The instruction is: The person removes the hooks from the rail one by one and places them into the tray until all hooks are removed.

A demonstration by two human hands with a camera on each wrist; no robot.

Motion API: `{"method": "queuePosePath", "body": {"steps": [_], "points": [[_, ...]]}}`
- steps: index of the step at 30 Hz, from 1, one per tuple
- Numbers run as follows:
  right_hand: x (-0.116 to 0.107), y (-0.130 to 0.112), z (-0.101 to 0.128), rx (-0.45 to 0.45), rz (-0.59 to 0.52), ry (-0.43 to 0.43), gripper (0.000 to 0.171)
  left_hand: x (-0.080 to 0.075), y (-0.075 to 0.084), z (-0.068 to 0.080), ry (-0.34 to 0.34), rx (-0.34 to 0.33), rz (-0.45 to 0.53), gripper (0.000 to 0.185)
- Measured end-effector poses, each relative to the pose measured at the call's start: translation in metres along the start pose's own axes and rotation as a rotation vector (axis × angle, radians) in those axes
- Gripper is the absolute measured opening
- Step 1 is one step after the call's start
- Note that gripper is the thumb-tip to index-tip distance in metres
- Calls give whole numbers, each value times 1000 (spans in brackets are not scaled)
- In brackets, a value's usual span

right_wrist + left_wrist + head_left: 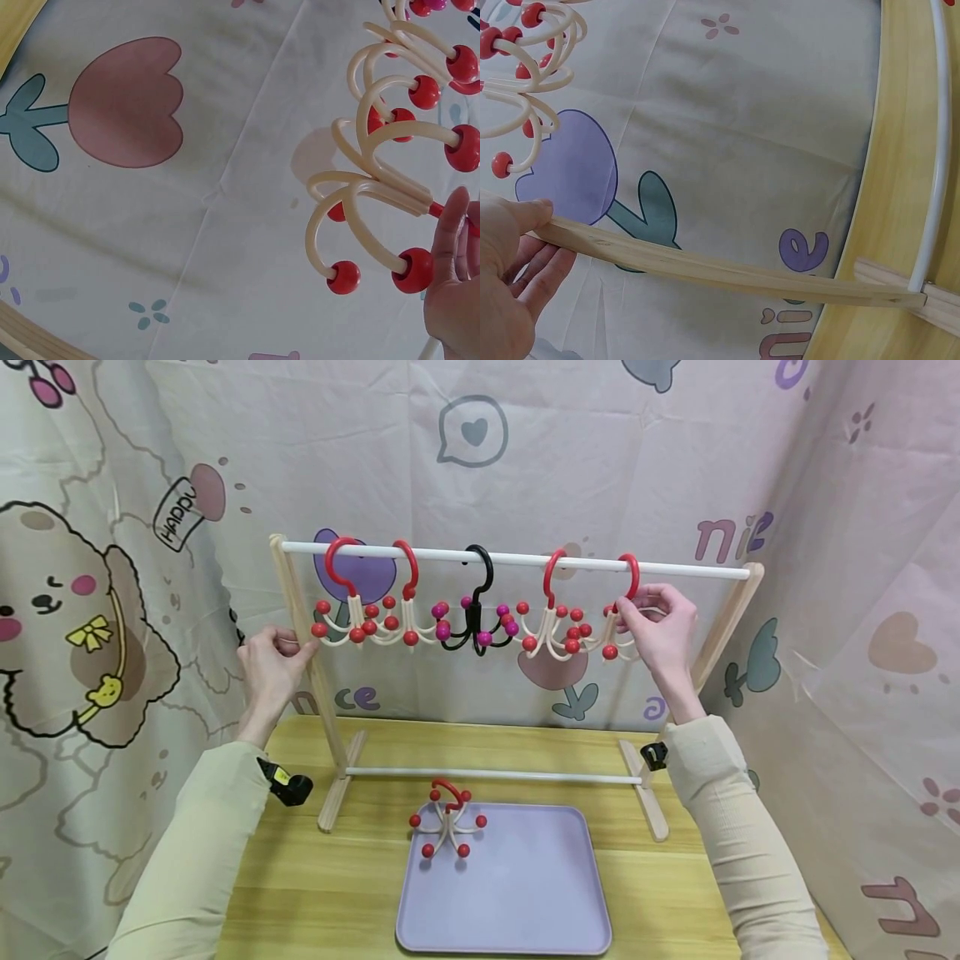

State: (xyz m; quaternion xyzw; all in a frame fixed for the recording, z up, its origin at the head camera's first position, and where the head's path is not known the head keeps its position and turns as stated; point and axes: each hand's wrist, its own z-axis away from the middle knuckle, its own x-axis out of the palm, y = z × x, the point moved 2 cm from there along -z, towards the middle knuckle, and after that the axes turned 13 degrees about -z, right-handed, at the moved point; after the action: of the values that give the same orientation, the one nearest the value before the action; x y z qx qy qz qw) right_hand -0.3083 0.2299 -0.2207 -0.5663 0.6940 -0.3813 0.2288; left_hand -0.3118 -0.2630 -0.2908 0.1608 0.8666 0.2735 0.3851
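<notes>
Two hands are at work, each on a separate part of a wooden rack; the left hand [272, 672] has thumb and fingers closed to the thickness of the rack's left post [321, 693], pinching it below its top; the left wrist view confirms the thumb along one side and the fingertips at the other. The right hand [663, 622] has thumb and fingers brought together at the red shank of the rightmost hanger [611, 628], just below its hook; the contact of each remaining finger cannot be told. Both forearms, in pale sleeves, rise from the lower corners; the left hand is outside the post, the right hand is higher and leans inward, below the white rail [517, 559].

The rightmost hanger's hook is over the rail; four others are spaced along it to the left, namely three with red hooks and beads and a black hanger [474, 618] with pink beads in the middle; a further red-beaded hanger [450, 828] sits at the far left corner of a lilac tray [525, 889]; the tray lies on the wooden table [300, 893], in front of the rack's lower bar [487, 773].
</notes>
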Motion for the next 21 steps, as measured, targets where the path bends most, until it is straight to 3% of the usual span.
{"method": "queuePosePath", "body": {"steps": [21], "points": [[-2,-3,0,-29,-69,50,13,0,-1,-1,-3,-5,-19,33]]}}
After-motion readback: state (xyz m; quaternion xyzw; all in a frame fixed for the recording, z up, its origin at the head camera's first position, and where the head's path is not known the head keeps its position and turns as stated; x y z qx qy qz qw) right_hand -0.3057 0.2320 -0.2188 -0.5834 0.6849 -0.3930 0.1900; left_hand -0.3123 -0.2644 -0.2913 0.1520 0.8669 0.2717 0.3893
